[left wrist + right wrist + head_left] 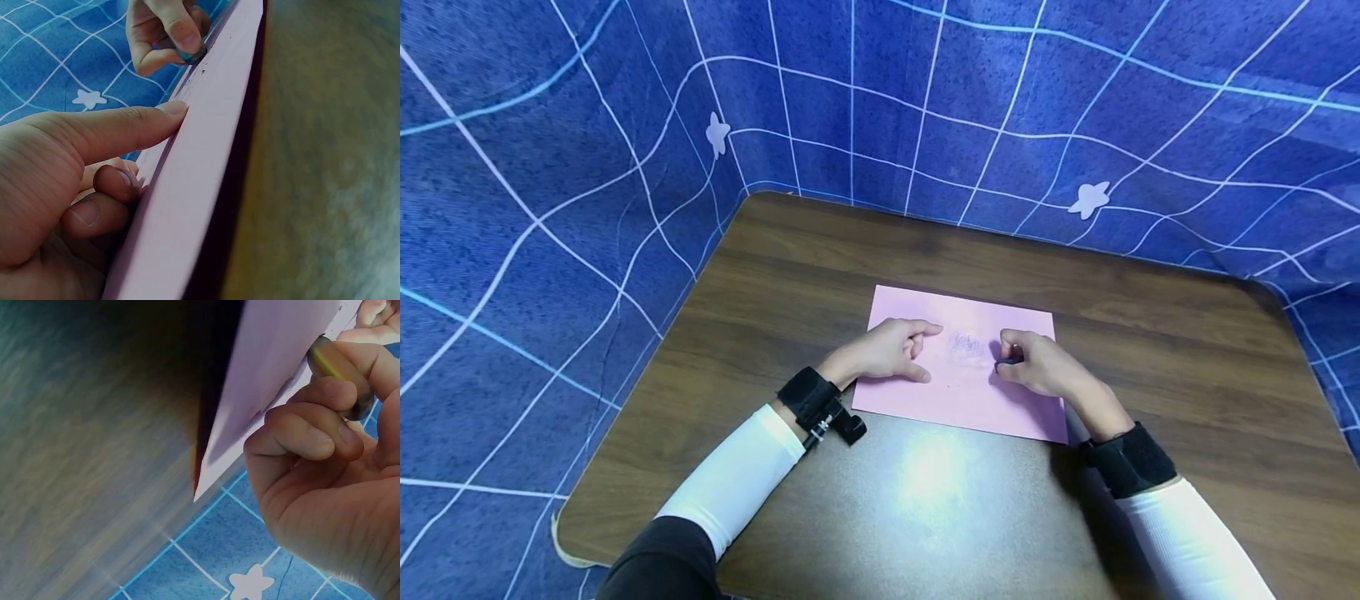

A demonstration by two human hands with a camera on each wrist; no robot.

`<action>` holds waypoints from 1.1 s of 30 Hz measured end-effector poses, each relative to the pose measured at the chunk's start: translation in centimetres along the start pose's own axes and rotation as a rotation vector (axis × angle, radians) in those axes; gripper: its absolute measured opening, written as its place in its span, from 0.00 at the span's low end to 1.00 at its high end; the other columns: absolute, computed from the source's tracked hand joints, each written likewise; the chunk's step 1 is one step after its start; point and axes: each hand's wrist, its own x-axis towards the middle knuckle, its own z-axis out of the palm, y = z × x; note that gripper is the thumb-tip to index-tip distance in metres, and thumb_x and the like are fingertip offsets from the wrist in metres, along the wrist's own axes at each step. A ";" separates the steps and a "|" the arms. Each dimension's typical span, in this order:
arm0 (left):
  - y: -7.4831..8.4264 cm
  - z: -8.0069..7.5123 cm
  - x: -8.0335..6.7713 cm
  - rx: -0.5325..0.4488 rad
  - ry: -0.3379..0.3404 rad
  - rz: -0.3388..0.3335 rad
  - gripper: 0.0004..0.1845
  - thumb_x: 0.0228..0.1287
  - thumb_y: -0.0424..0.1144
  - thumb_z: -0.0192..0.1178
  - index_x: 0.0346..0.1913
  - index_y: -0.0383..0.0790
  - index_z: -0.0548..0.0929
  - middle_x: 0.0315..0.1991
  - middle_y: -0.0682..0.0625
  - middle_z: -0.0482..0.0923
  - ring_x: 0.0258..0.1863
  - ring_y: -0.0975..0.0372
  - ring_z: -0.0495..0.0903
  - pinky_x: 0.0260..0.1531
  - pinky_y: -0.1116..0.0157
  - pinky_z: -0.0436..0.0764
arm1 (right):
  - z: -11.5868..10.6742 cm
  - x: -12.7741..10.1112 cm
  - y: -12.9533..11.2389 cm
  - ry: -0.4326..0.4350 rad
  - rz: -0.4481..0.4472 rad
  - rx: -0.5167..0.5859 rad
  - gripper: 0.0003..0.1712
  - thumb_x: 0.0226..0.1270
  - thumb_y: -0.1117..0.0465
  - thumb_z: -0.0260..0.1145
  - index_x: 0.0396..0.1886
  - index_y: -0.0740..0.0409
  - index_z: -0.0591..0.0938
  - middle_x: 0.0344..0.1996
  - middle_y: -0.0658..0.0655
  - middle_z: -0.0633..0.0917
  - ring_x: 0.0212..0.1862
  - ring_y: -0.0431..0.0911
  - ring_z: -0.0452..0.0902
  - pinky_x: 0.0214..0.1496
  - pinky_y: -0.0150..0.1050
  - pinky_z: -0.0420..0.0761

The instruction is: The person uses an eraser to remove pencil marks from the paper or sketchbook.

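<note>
A pink sheet of paper (962,404) lies flat on the brown table (775,275), with a faint smudged scribble (967,346) at its middle. My left hand (891,350) rests on the sheet's left part, its thumb (125,128) stretched straight onto the paper (206,156) and the lower fingers curled under. Just right of the scribble, my right hand (1037,362) pinches a small dark stub (1009,360) against the sheet. The stub (340,375) sits between thumb and fingertips, its end on the paper (275,356). The left wrist view shows the stub (192,56) under the right thumb.
A blue cloth with a white grid and star shapes (550,167) hangs round the table on the left, back and right. Black straps (816,404) sit on both wrists. Bare wood shows around the sheet, with a light glare (932,475) near the front.
</note>
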 end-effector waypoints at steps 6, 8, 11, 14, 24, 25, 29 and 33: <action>-0.2 -0.1 0.0 0.012 0.004 -0.011 0.43 0.54 0.36 0.79 0.73 0.42 0.72 0.28 0.54 0.69 0.22 0.66 0.63 0.37 0.69 0.70 | -0.3 0.7 -1.0 -0.048 0.027 -0.092 0.09 0.63 0.64 0.69 0.30 0.54 0.75 0.25 0.52 0.77 0.31 0.46 0.72 0.32 0.38 0.67; -0.2 -0.2 0.0 0.013 0.004 -0.014 0.43 0.53 0.36 0.79 0.73 0.42 0.72 0.28 0.54 0.69 0.22 0.66 0.63 0.37 0.70 0.70 | -0.6 1.0 -1.5 -0.072 0.004 -0.142 0.09 0.64 0.64 0.68 0.29 0.54 0.75 0.24 0.51 0.76 0.29 0.44 0.71 0.31 0.37 0.67; -0.1 -0.3 0.0 0.007 -0.001 -0.011 0.43 0.53 0.35 0.79 0.73 0.41 0.73 0.29 0.53 0.70 0.22 0.66 0.64 0.36 0.70 0.70 | -0.9 1.5 -2.5 -0.061 -0.058 -0.150 0.08 0.67 0.64 0.67 0.30 0.55 0.77 0.22 0.50 0.76 0.27 0.43 0.70 0.31 0.37 0.68; -0.1 -0.3 0.1 -0.001 -0.007 -0.009 0.43 0.53 0.35 0.79 0.73 0.41 0.72 0.29 0.53 0.70 0.22 0.66 0.64 0.33 0.70 0.69 | -0.6 2.1 -3.4 -0.038 -0.138 -0.103 0.05 0.70 0.63 0.67 0.34 0.55 0.78 0.23 0.50 0.78 0.27 0.42 0.71 0.33 0.38 0.70; -0.4 -0.1 0.3 -0.004 -0.018 0.013 0.42 0.53 0.34 0.78 0.73 0.39 0.72 0.30 0.53 0.69 0.23 0.66 0.65 0.31 0.71 0.68 | 2.1 3.0 -4.5 -0.050 -0.157 -0.093 0.06 0.68 0.61 0.70 0.35 0.51 0.79 0.27 0.49 0.81 0.34 0.46 0.75 0.39 0.41 0.71; -0.4 -0.1 0.2 -0.004 -0.017 0.011 0.42 0.53 0.34 0.78 0.73 0.39 0.72 0.30 0.53 0.69 0.23 0.66 0.65 0.31 0.71 0.68 | 2.2 3.0 -4.4 -0.050 -0.143 -0.091 0.07 0.67 0.60 0.70 0.34 0.50 0.78 0.27 0.49 0.81 0.34 0.47 0.75 0.39 0.41 0.70; -0.2 -0.2 0.1 -0.005 -0.014 0.002 0.42 0.53 0.34 0.78 0.73 0.40 0.72 0.30 0.52 0.69 0.22 0.66 0.65 0.29 0.71 0.67 | 2.1 3.0 -4.3 -0.060 -0.091 -0.080 0.08 0.67 0.60 0.70 0.32 0.49 0.77 0.24 0.49 0.76 0.34 0.47 0.73 0.37 0.40 0.68; -0.2 -0.3 0.1 -0.020 -0.013 -0.001 0.42 0.54 0.33 0.77 0.73 0.40 0.72 0.30 0.52 0.69 0.22 0.66 0.65 0.28 0.72 0.67 | 2.0 2.9 -4.0 -0.058 -0.062 -0.067 0.08 0.67 0.60 0.69 0.32 0.50 0.77 0.22 0.48 0.74 0.32 0.46 0.72 0.36 0.39 0.67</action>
